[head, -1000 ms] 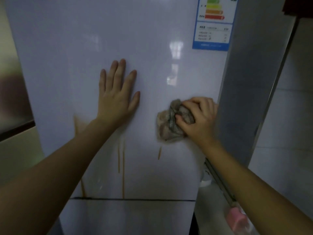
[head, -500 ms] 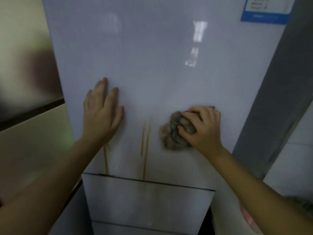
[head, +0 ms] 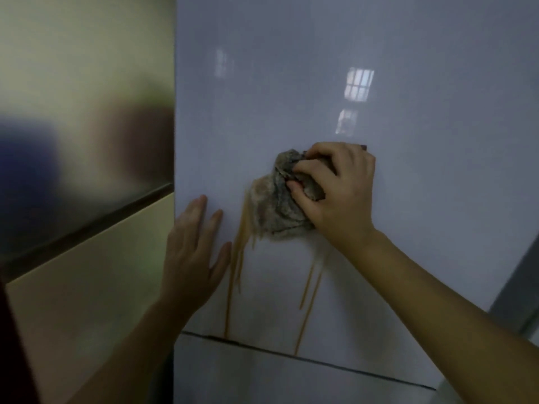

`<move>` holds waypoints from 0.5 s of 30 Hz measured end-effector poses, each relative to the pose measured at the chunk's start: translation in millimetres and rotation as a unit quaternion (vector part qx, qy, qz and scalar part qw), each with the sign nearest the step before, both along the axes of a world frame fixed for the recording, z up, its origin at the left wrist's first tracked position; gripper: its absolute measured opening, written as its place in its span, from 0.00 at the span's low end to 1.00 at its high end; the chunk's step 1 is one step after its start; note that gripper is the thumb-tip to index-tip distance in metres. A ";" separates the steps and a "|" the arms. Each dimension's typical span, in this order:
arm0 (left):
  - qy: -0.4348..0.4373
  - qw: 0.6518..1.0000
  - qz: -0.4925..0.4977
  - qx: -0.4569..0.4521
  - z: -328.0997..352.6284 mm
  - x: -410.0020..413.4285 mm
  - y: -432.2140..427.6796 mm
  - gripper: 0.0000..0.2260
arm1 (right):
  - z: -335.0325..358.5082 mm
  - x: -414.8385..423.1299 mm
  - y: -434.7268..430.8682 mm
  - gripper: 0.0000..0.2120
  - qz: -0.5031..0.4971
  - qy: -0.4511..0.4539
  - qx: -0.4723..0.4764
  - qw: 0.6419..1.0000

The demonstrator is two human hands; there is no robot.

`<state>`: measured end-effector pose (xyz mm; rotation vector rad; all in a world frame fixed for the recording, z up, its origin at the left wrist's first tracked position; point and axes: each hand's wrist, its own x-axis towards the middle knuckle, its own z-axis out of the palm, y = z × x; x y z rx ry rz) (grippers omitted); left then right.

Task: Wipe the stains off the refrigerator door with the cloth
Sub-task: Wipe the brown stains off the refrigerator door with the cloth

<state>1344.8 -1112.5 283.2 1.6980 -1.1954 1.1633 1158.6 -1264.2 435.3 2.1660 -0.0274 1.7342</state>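
Since half a second ago, the refrigerator door (head: 408,228) is seen closer; the cloth (head: 277,205), bunched in the clenched right hand (head: 335,193), is now pushed left onto the brown drips (head: 236,275), which remain below. The left hand (head: 189,258) is pressed flat, released.

cloth (head: 280,199) now over stains (head: 237,258), left hand (head: 192,252) lower

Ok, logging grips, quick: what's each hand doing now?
Left hand: open, flat on the refrigerator door.
Right hand: closed on the cloth.
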 end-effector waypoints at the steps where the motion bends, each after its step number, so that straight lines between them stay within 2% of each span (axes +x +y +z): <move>1: 0.001 1.000 -0.008 -0.006 -4.6 0.6 -2.4 0.26 | -3.4 8.7 4.1 0.07 -0.002 0.000 -0.004 1.000; 7: 0.003 0.999 -0.030 -0.019 -9.7 1.1 -10.3 0.27 | -33.7 27.6 18.1 0.13 -0.027 -0.010 0.026 0.999; 12: -0.005 0.999 -0.038 -0.005 -9.2 5.4 -4.1 0.27 | -45.4 16.9 18.7 0.28 -0.064 0.073 0.019 0.995; 15: -0.013 0.999 -0.038 0.011 -9.9 9.7 -1.4 0.27 | -43.6 8.2 10.1 0.30 -0.075 0.109 -0.019 0.991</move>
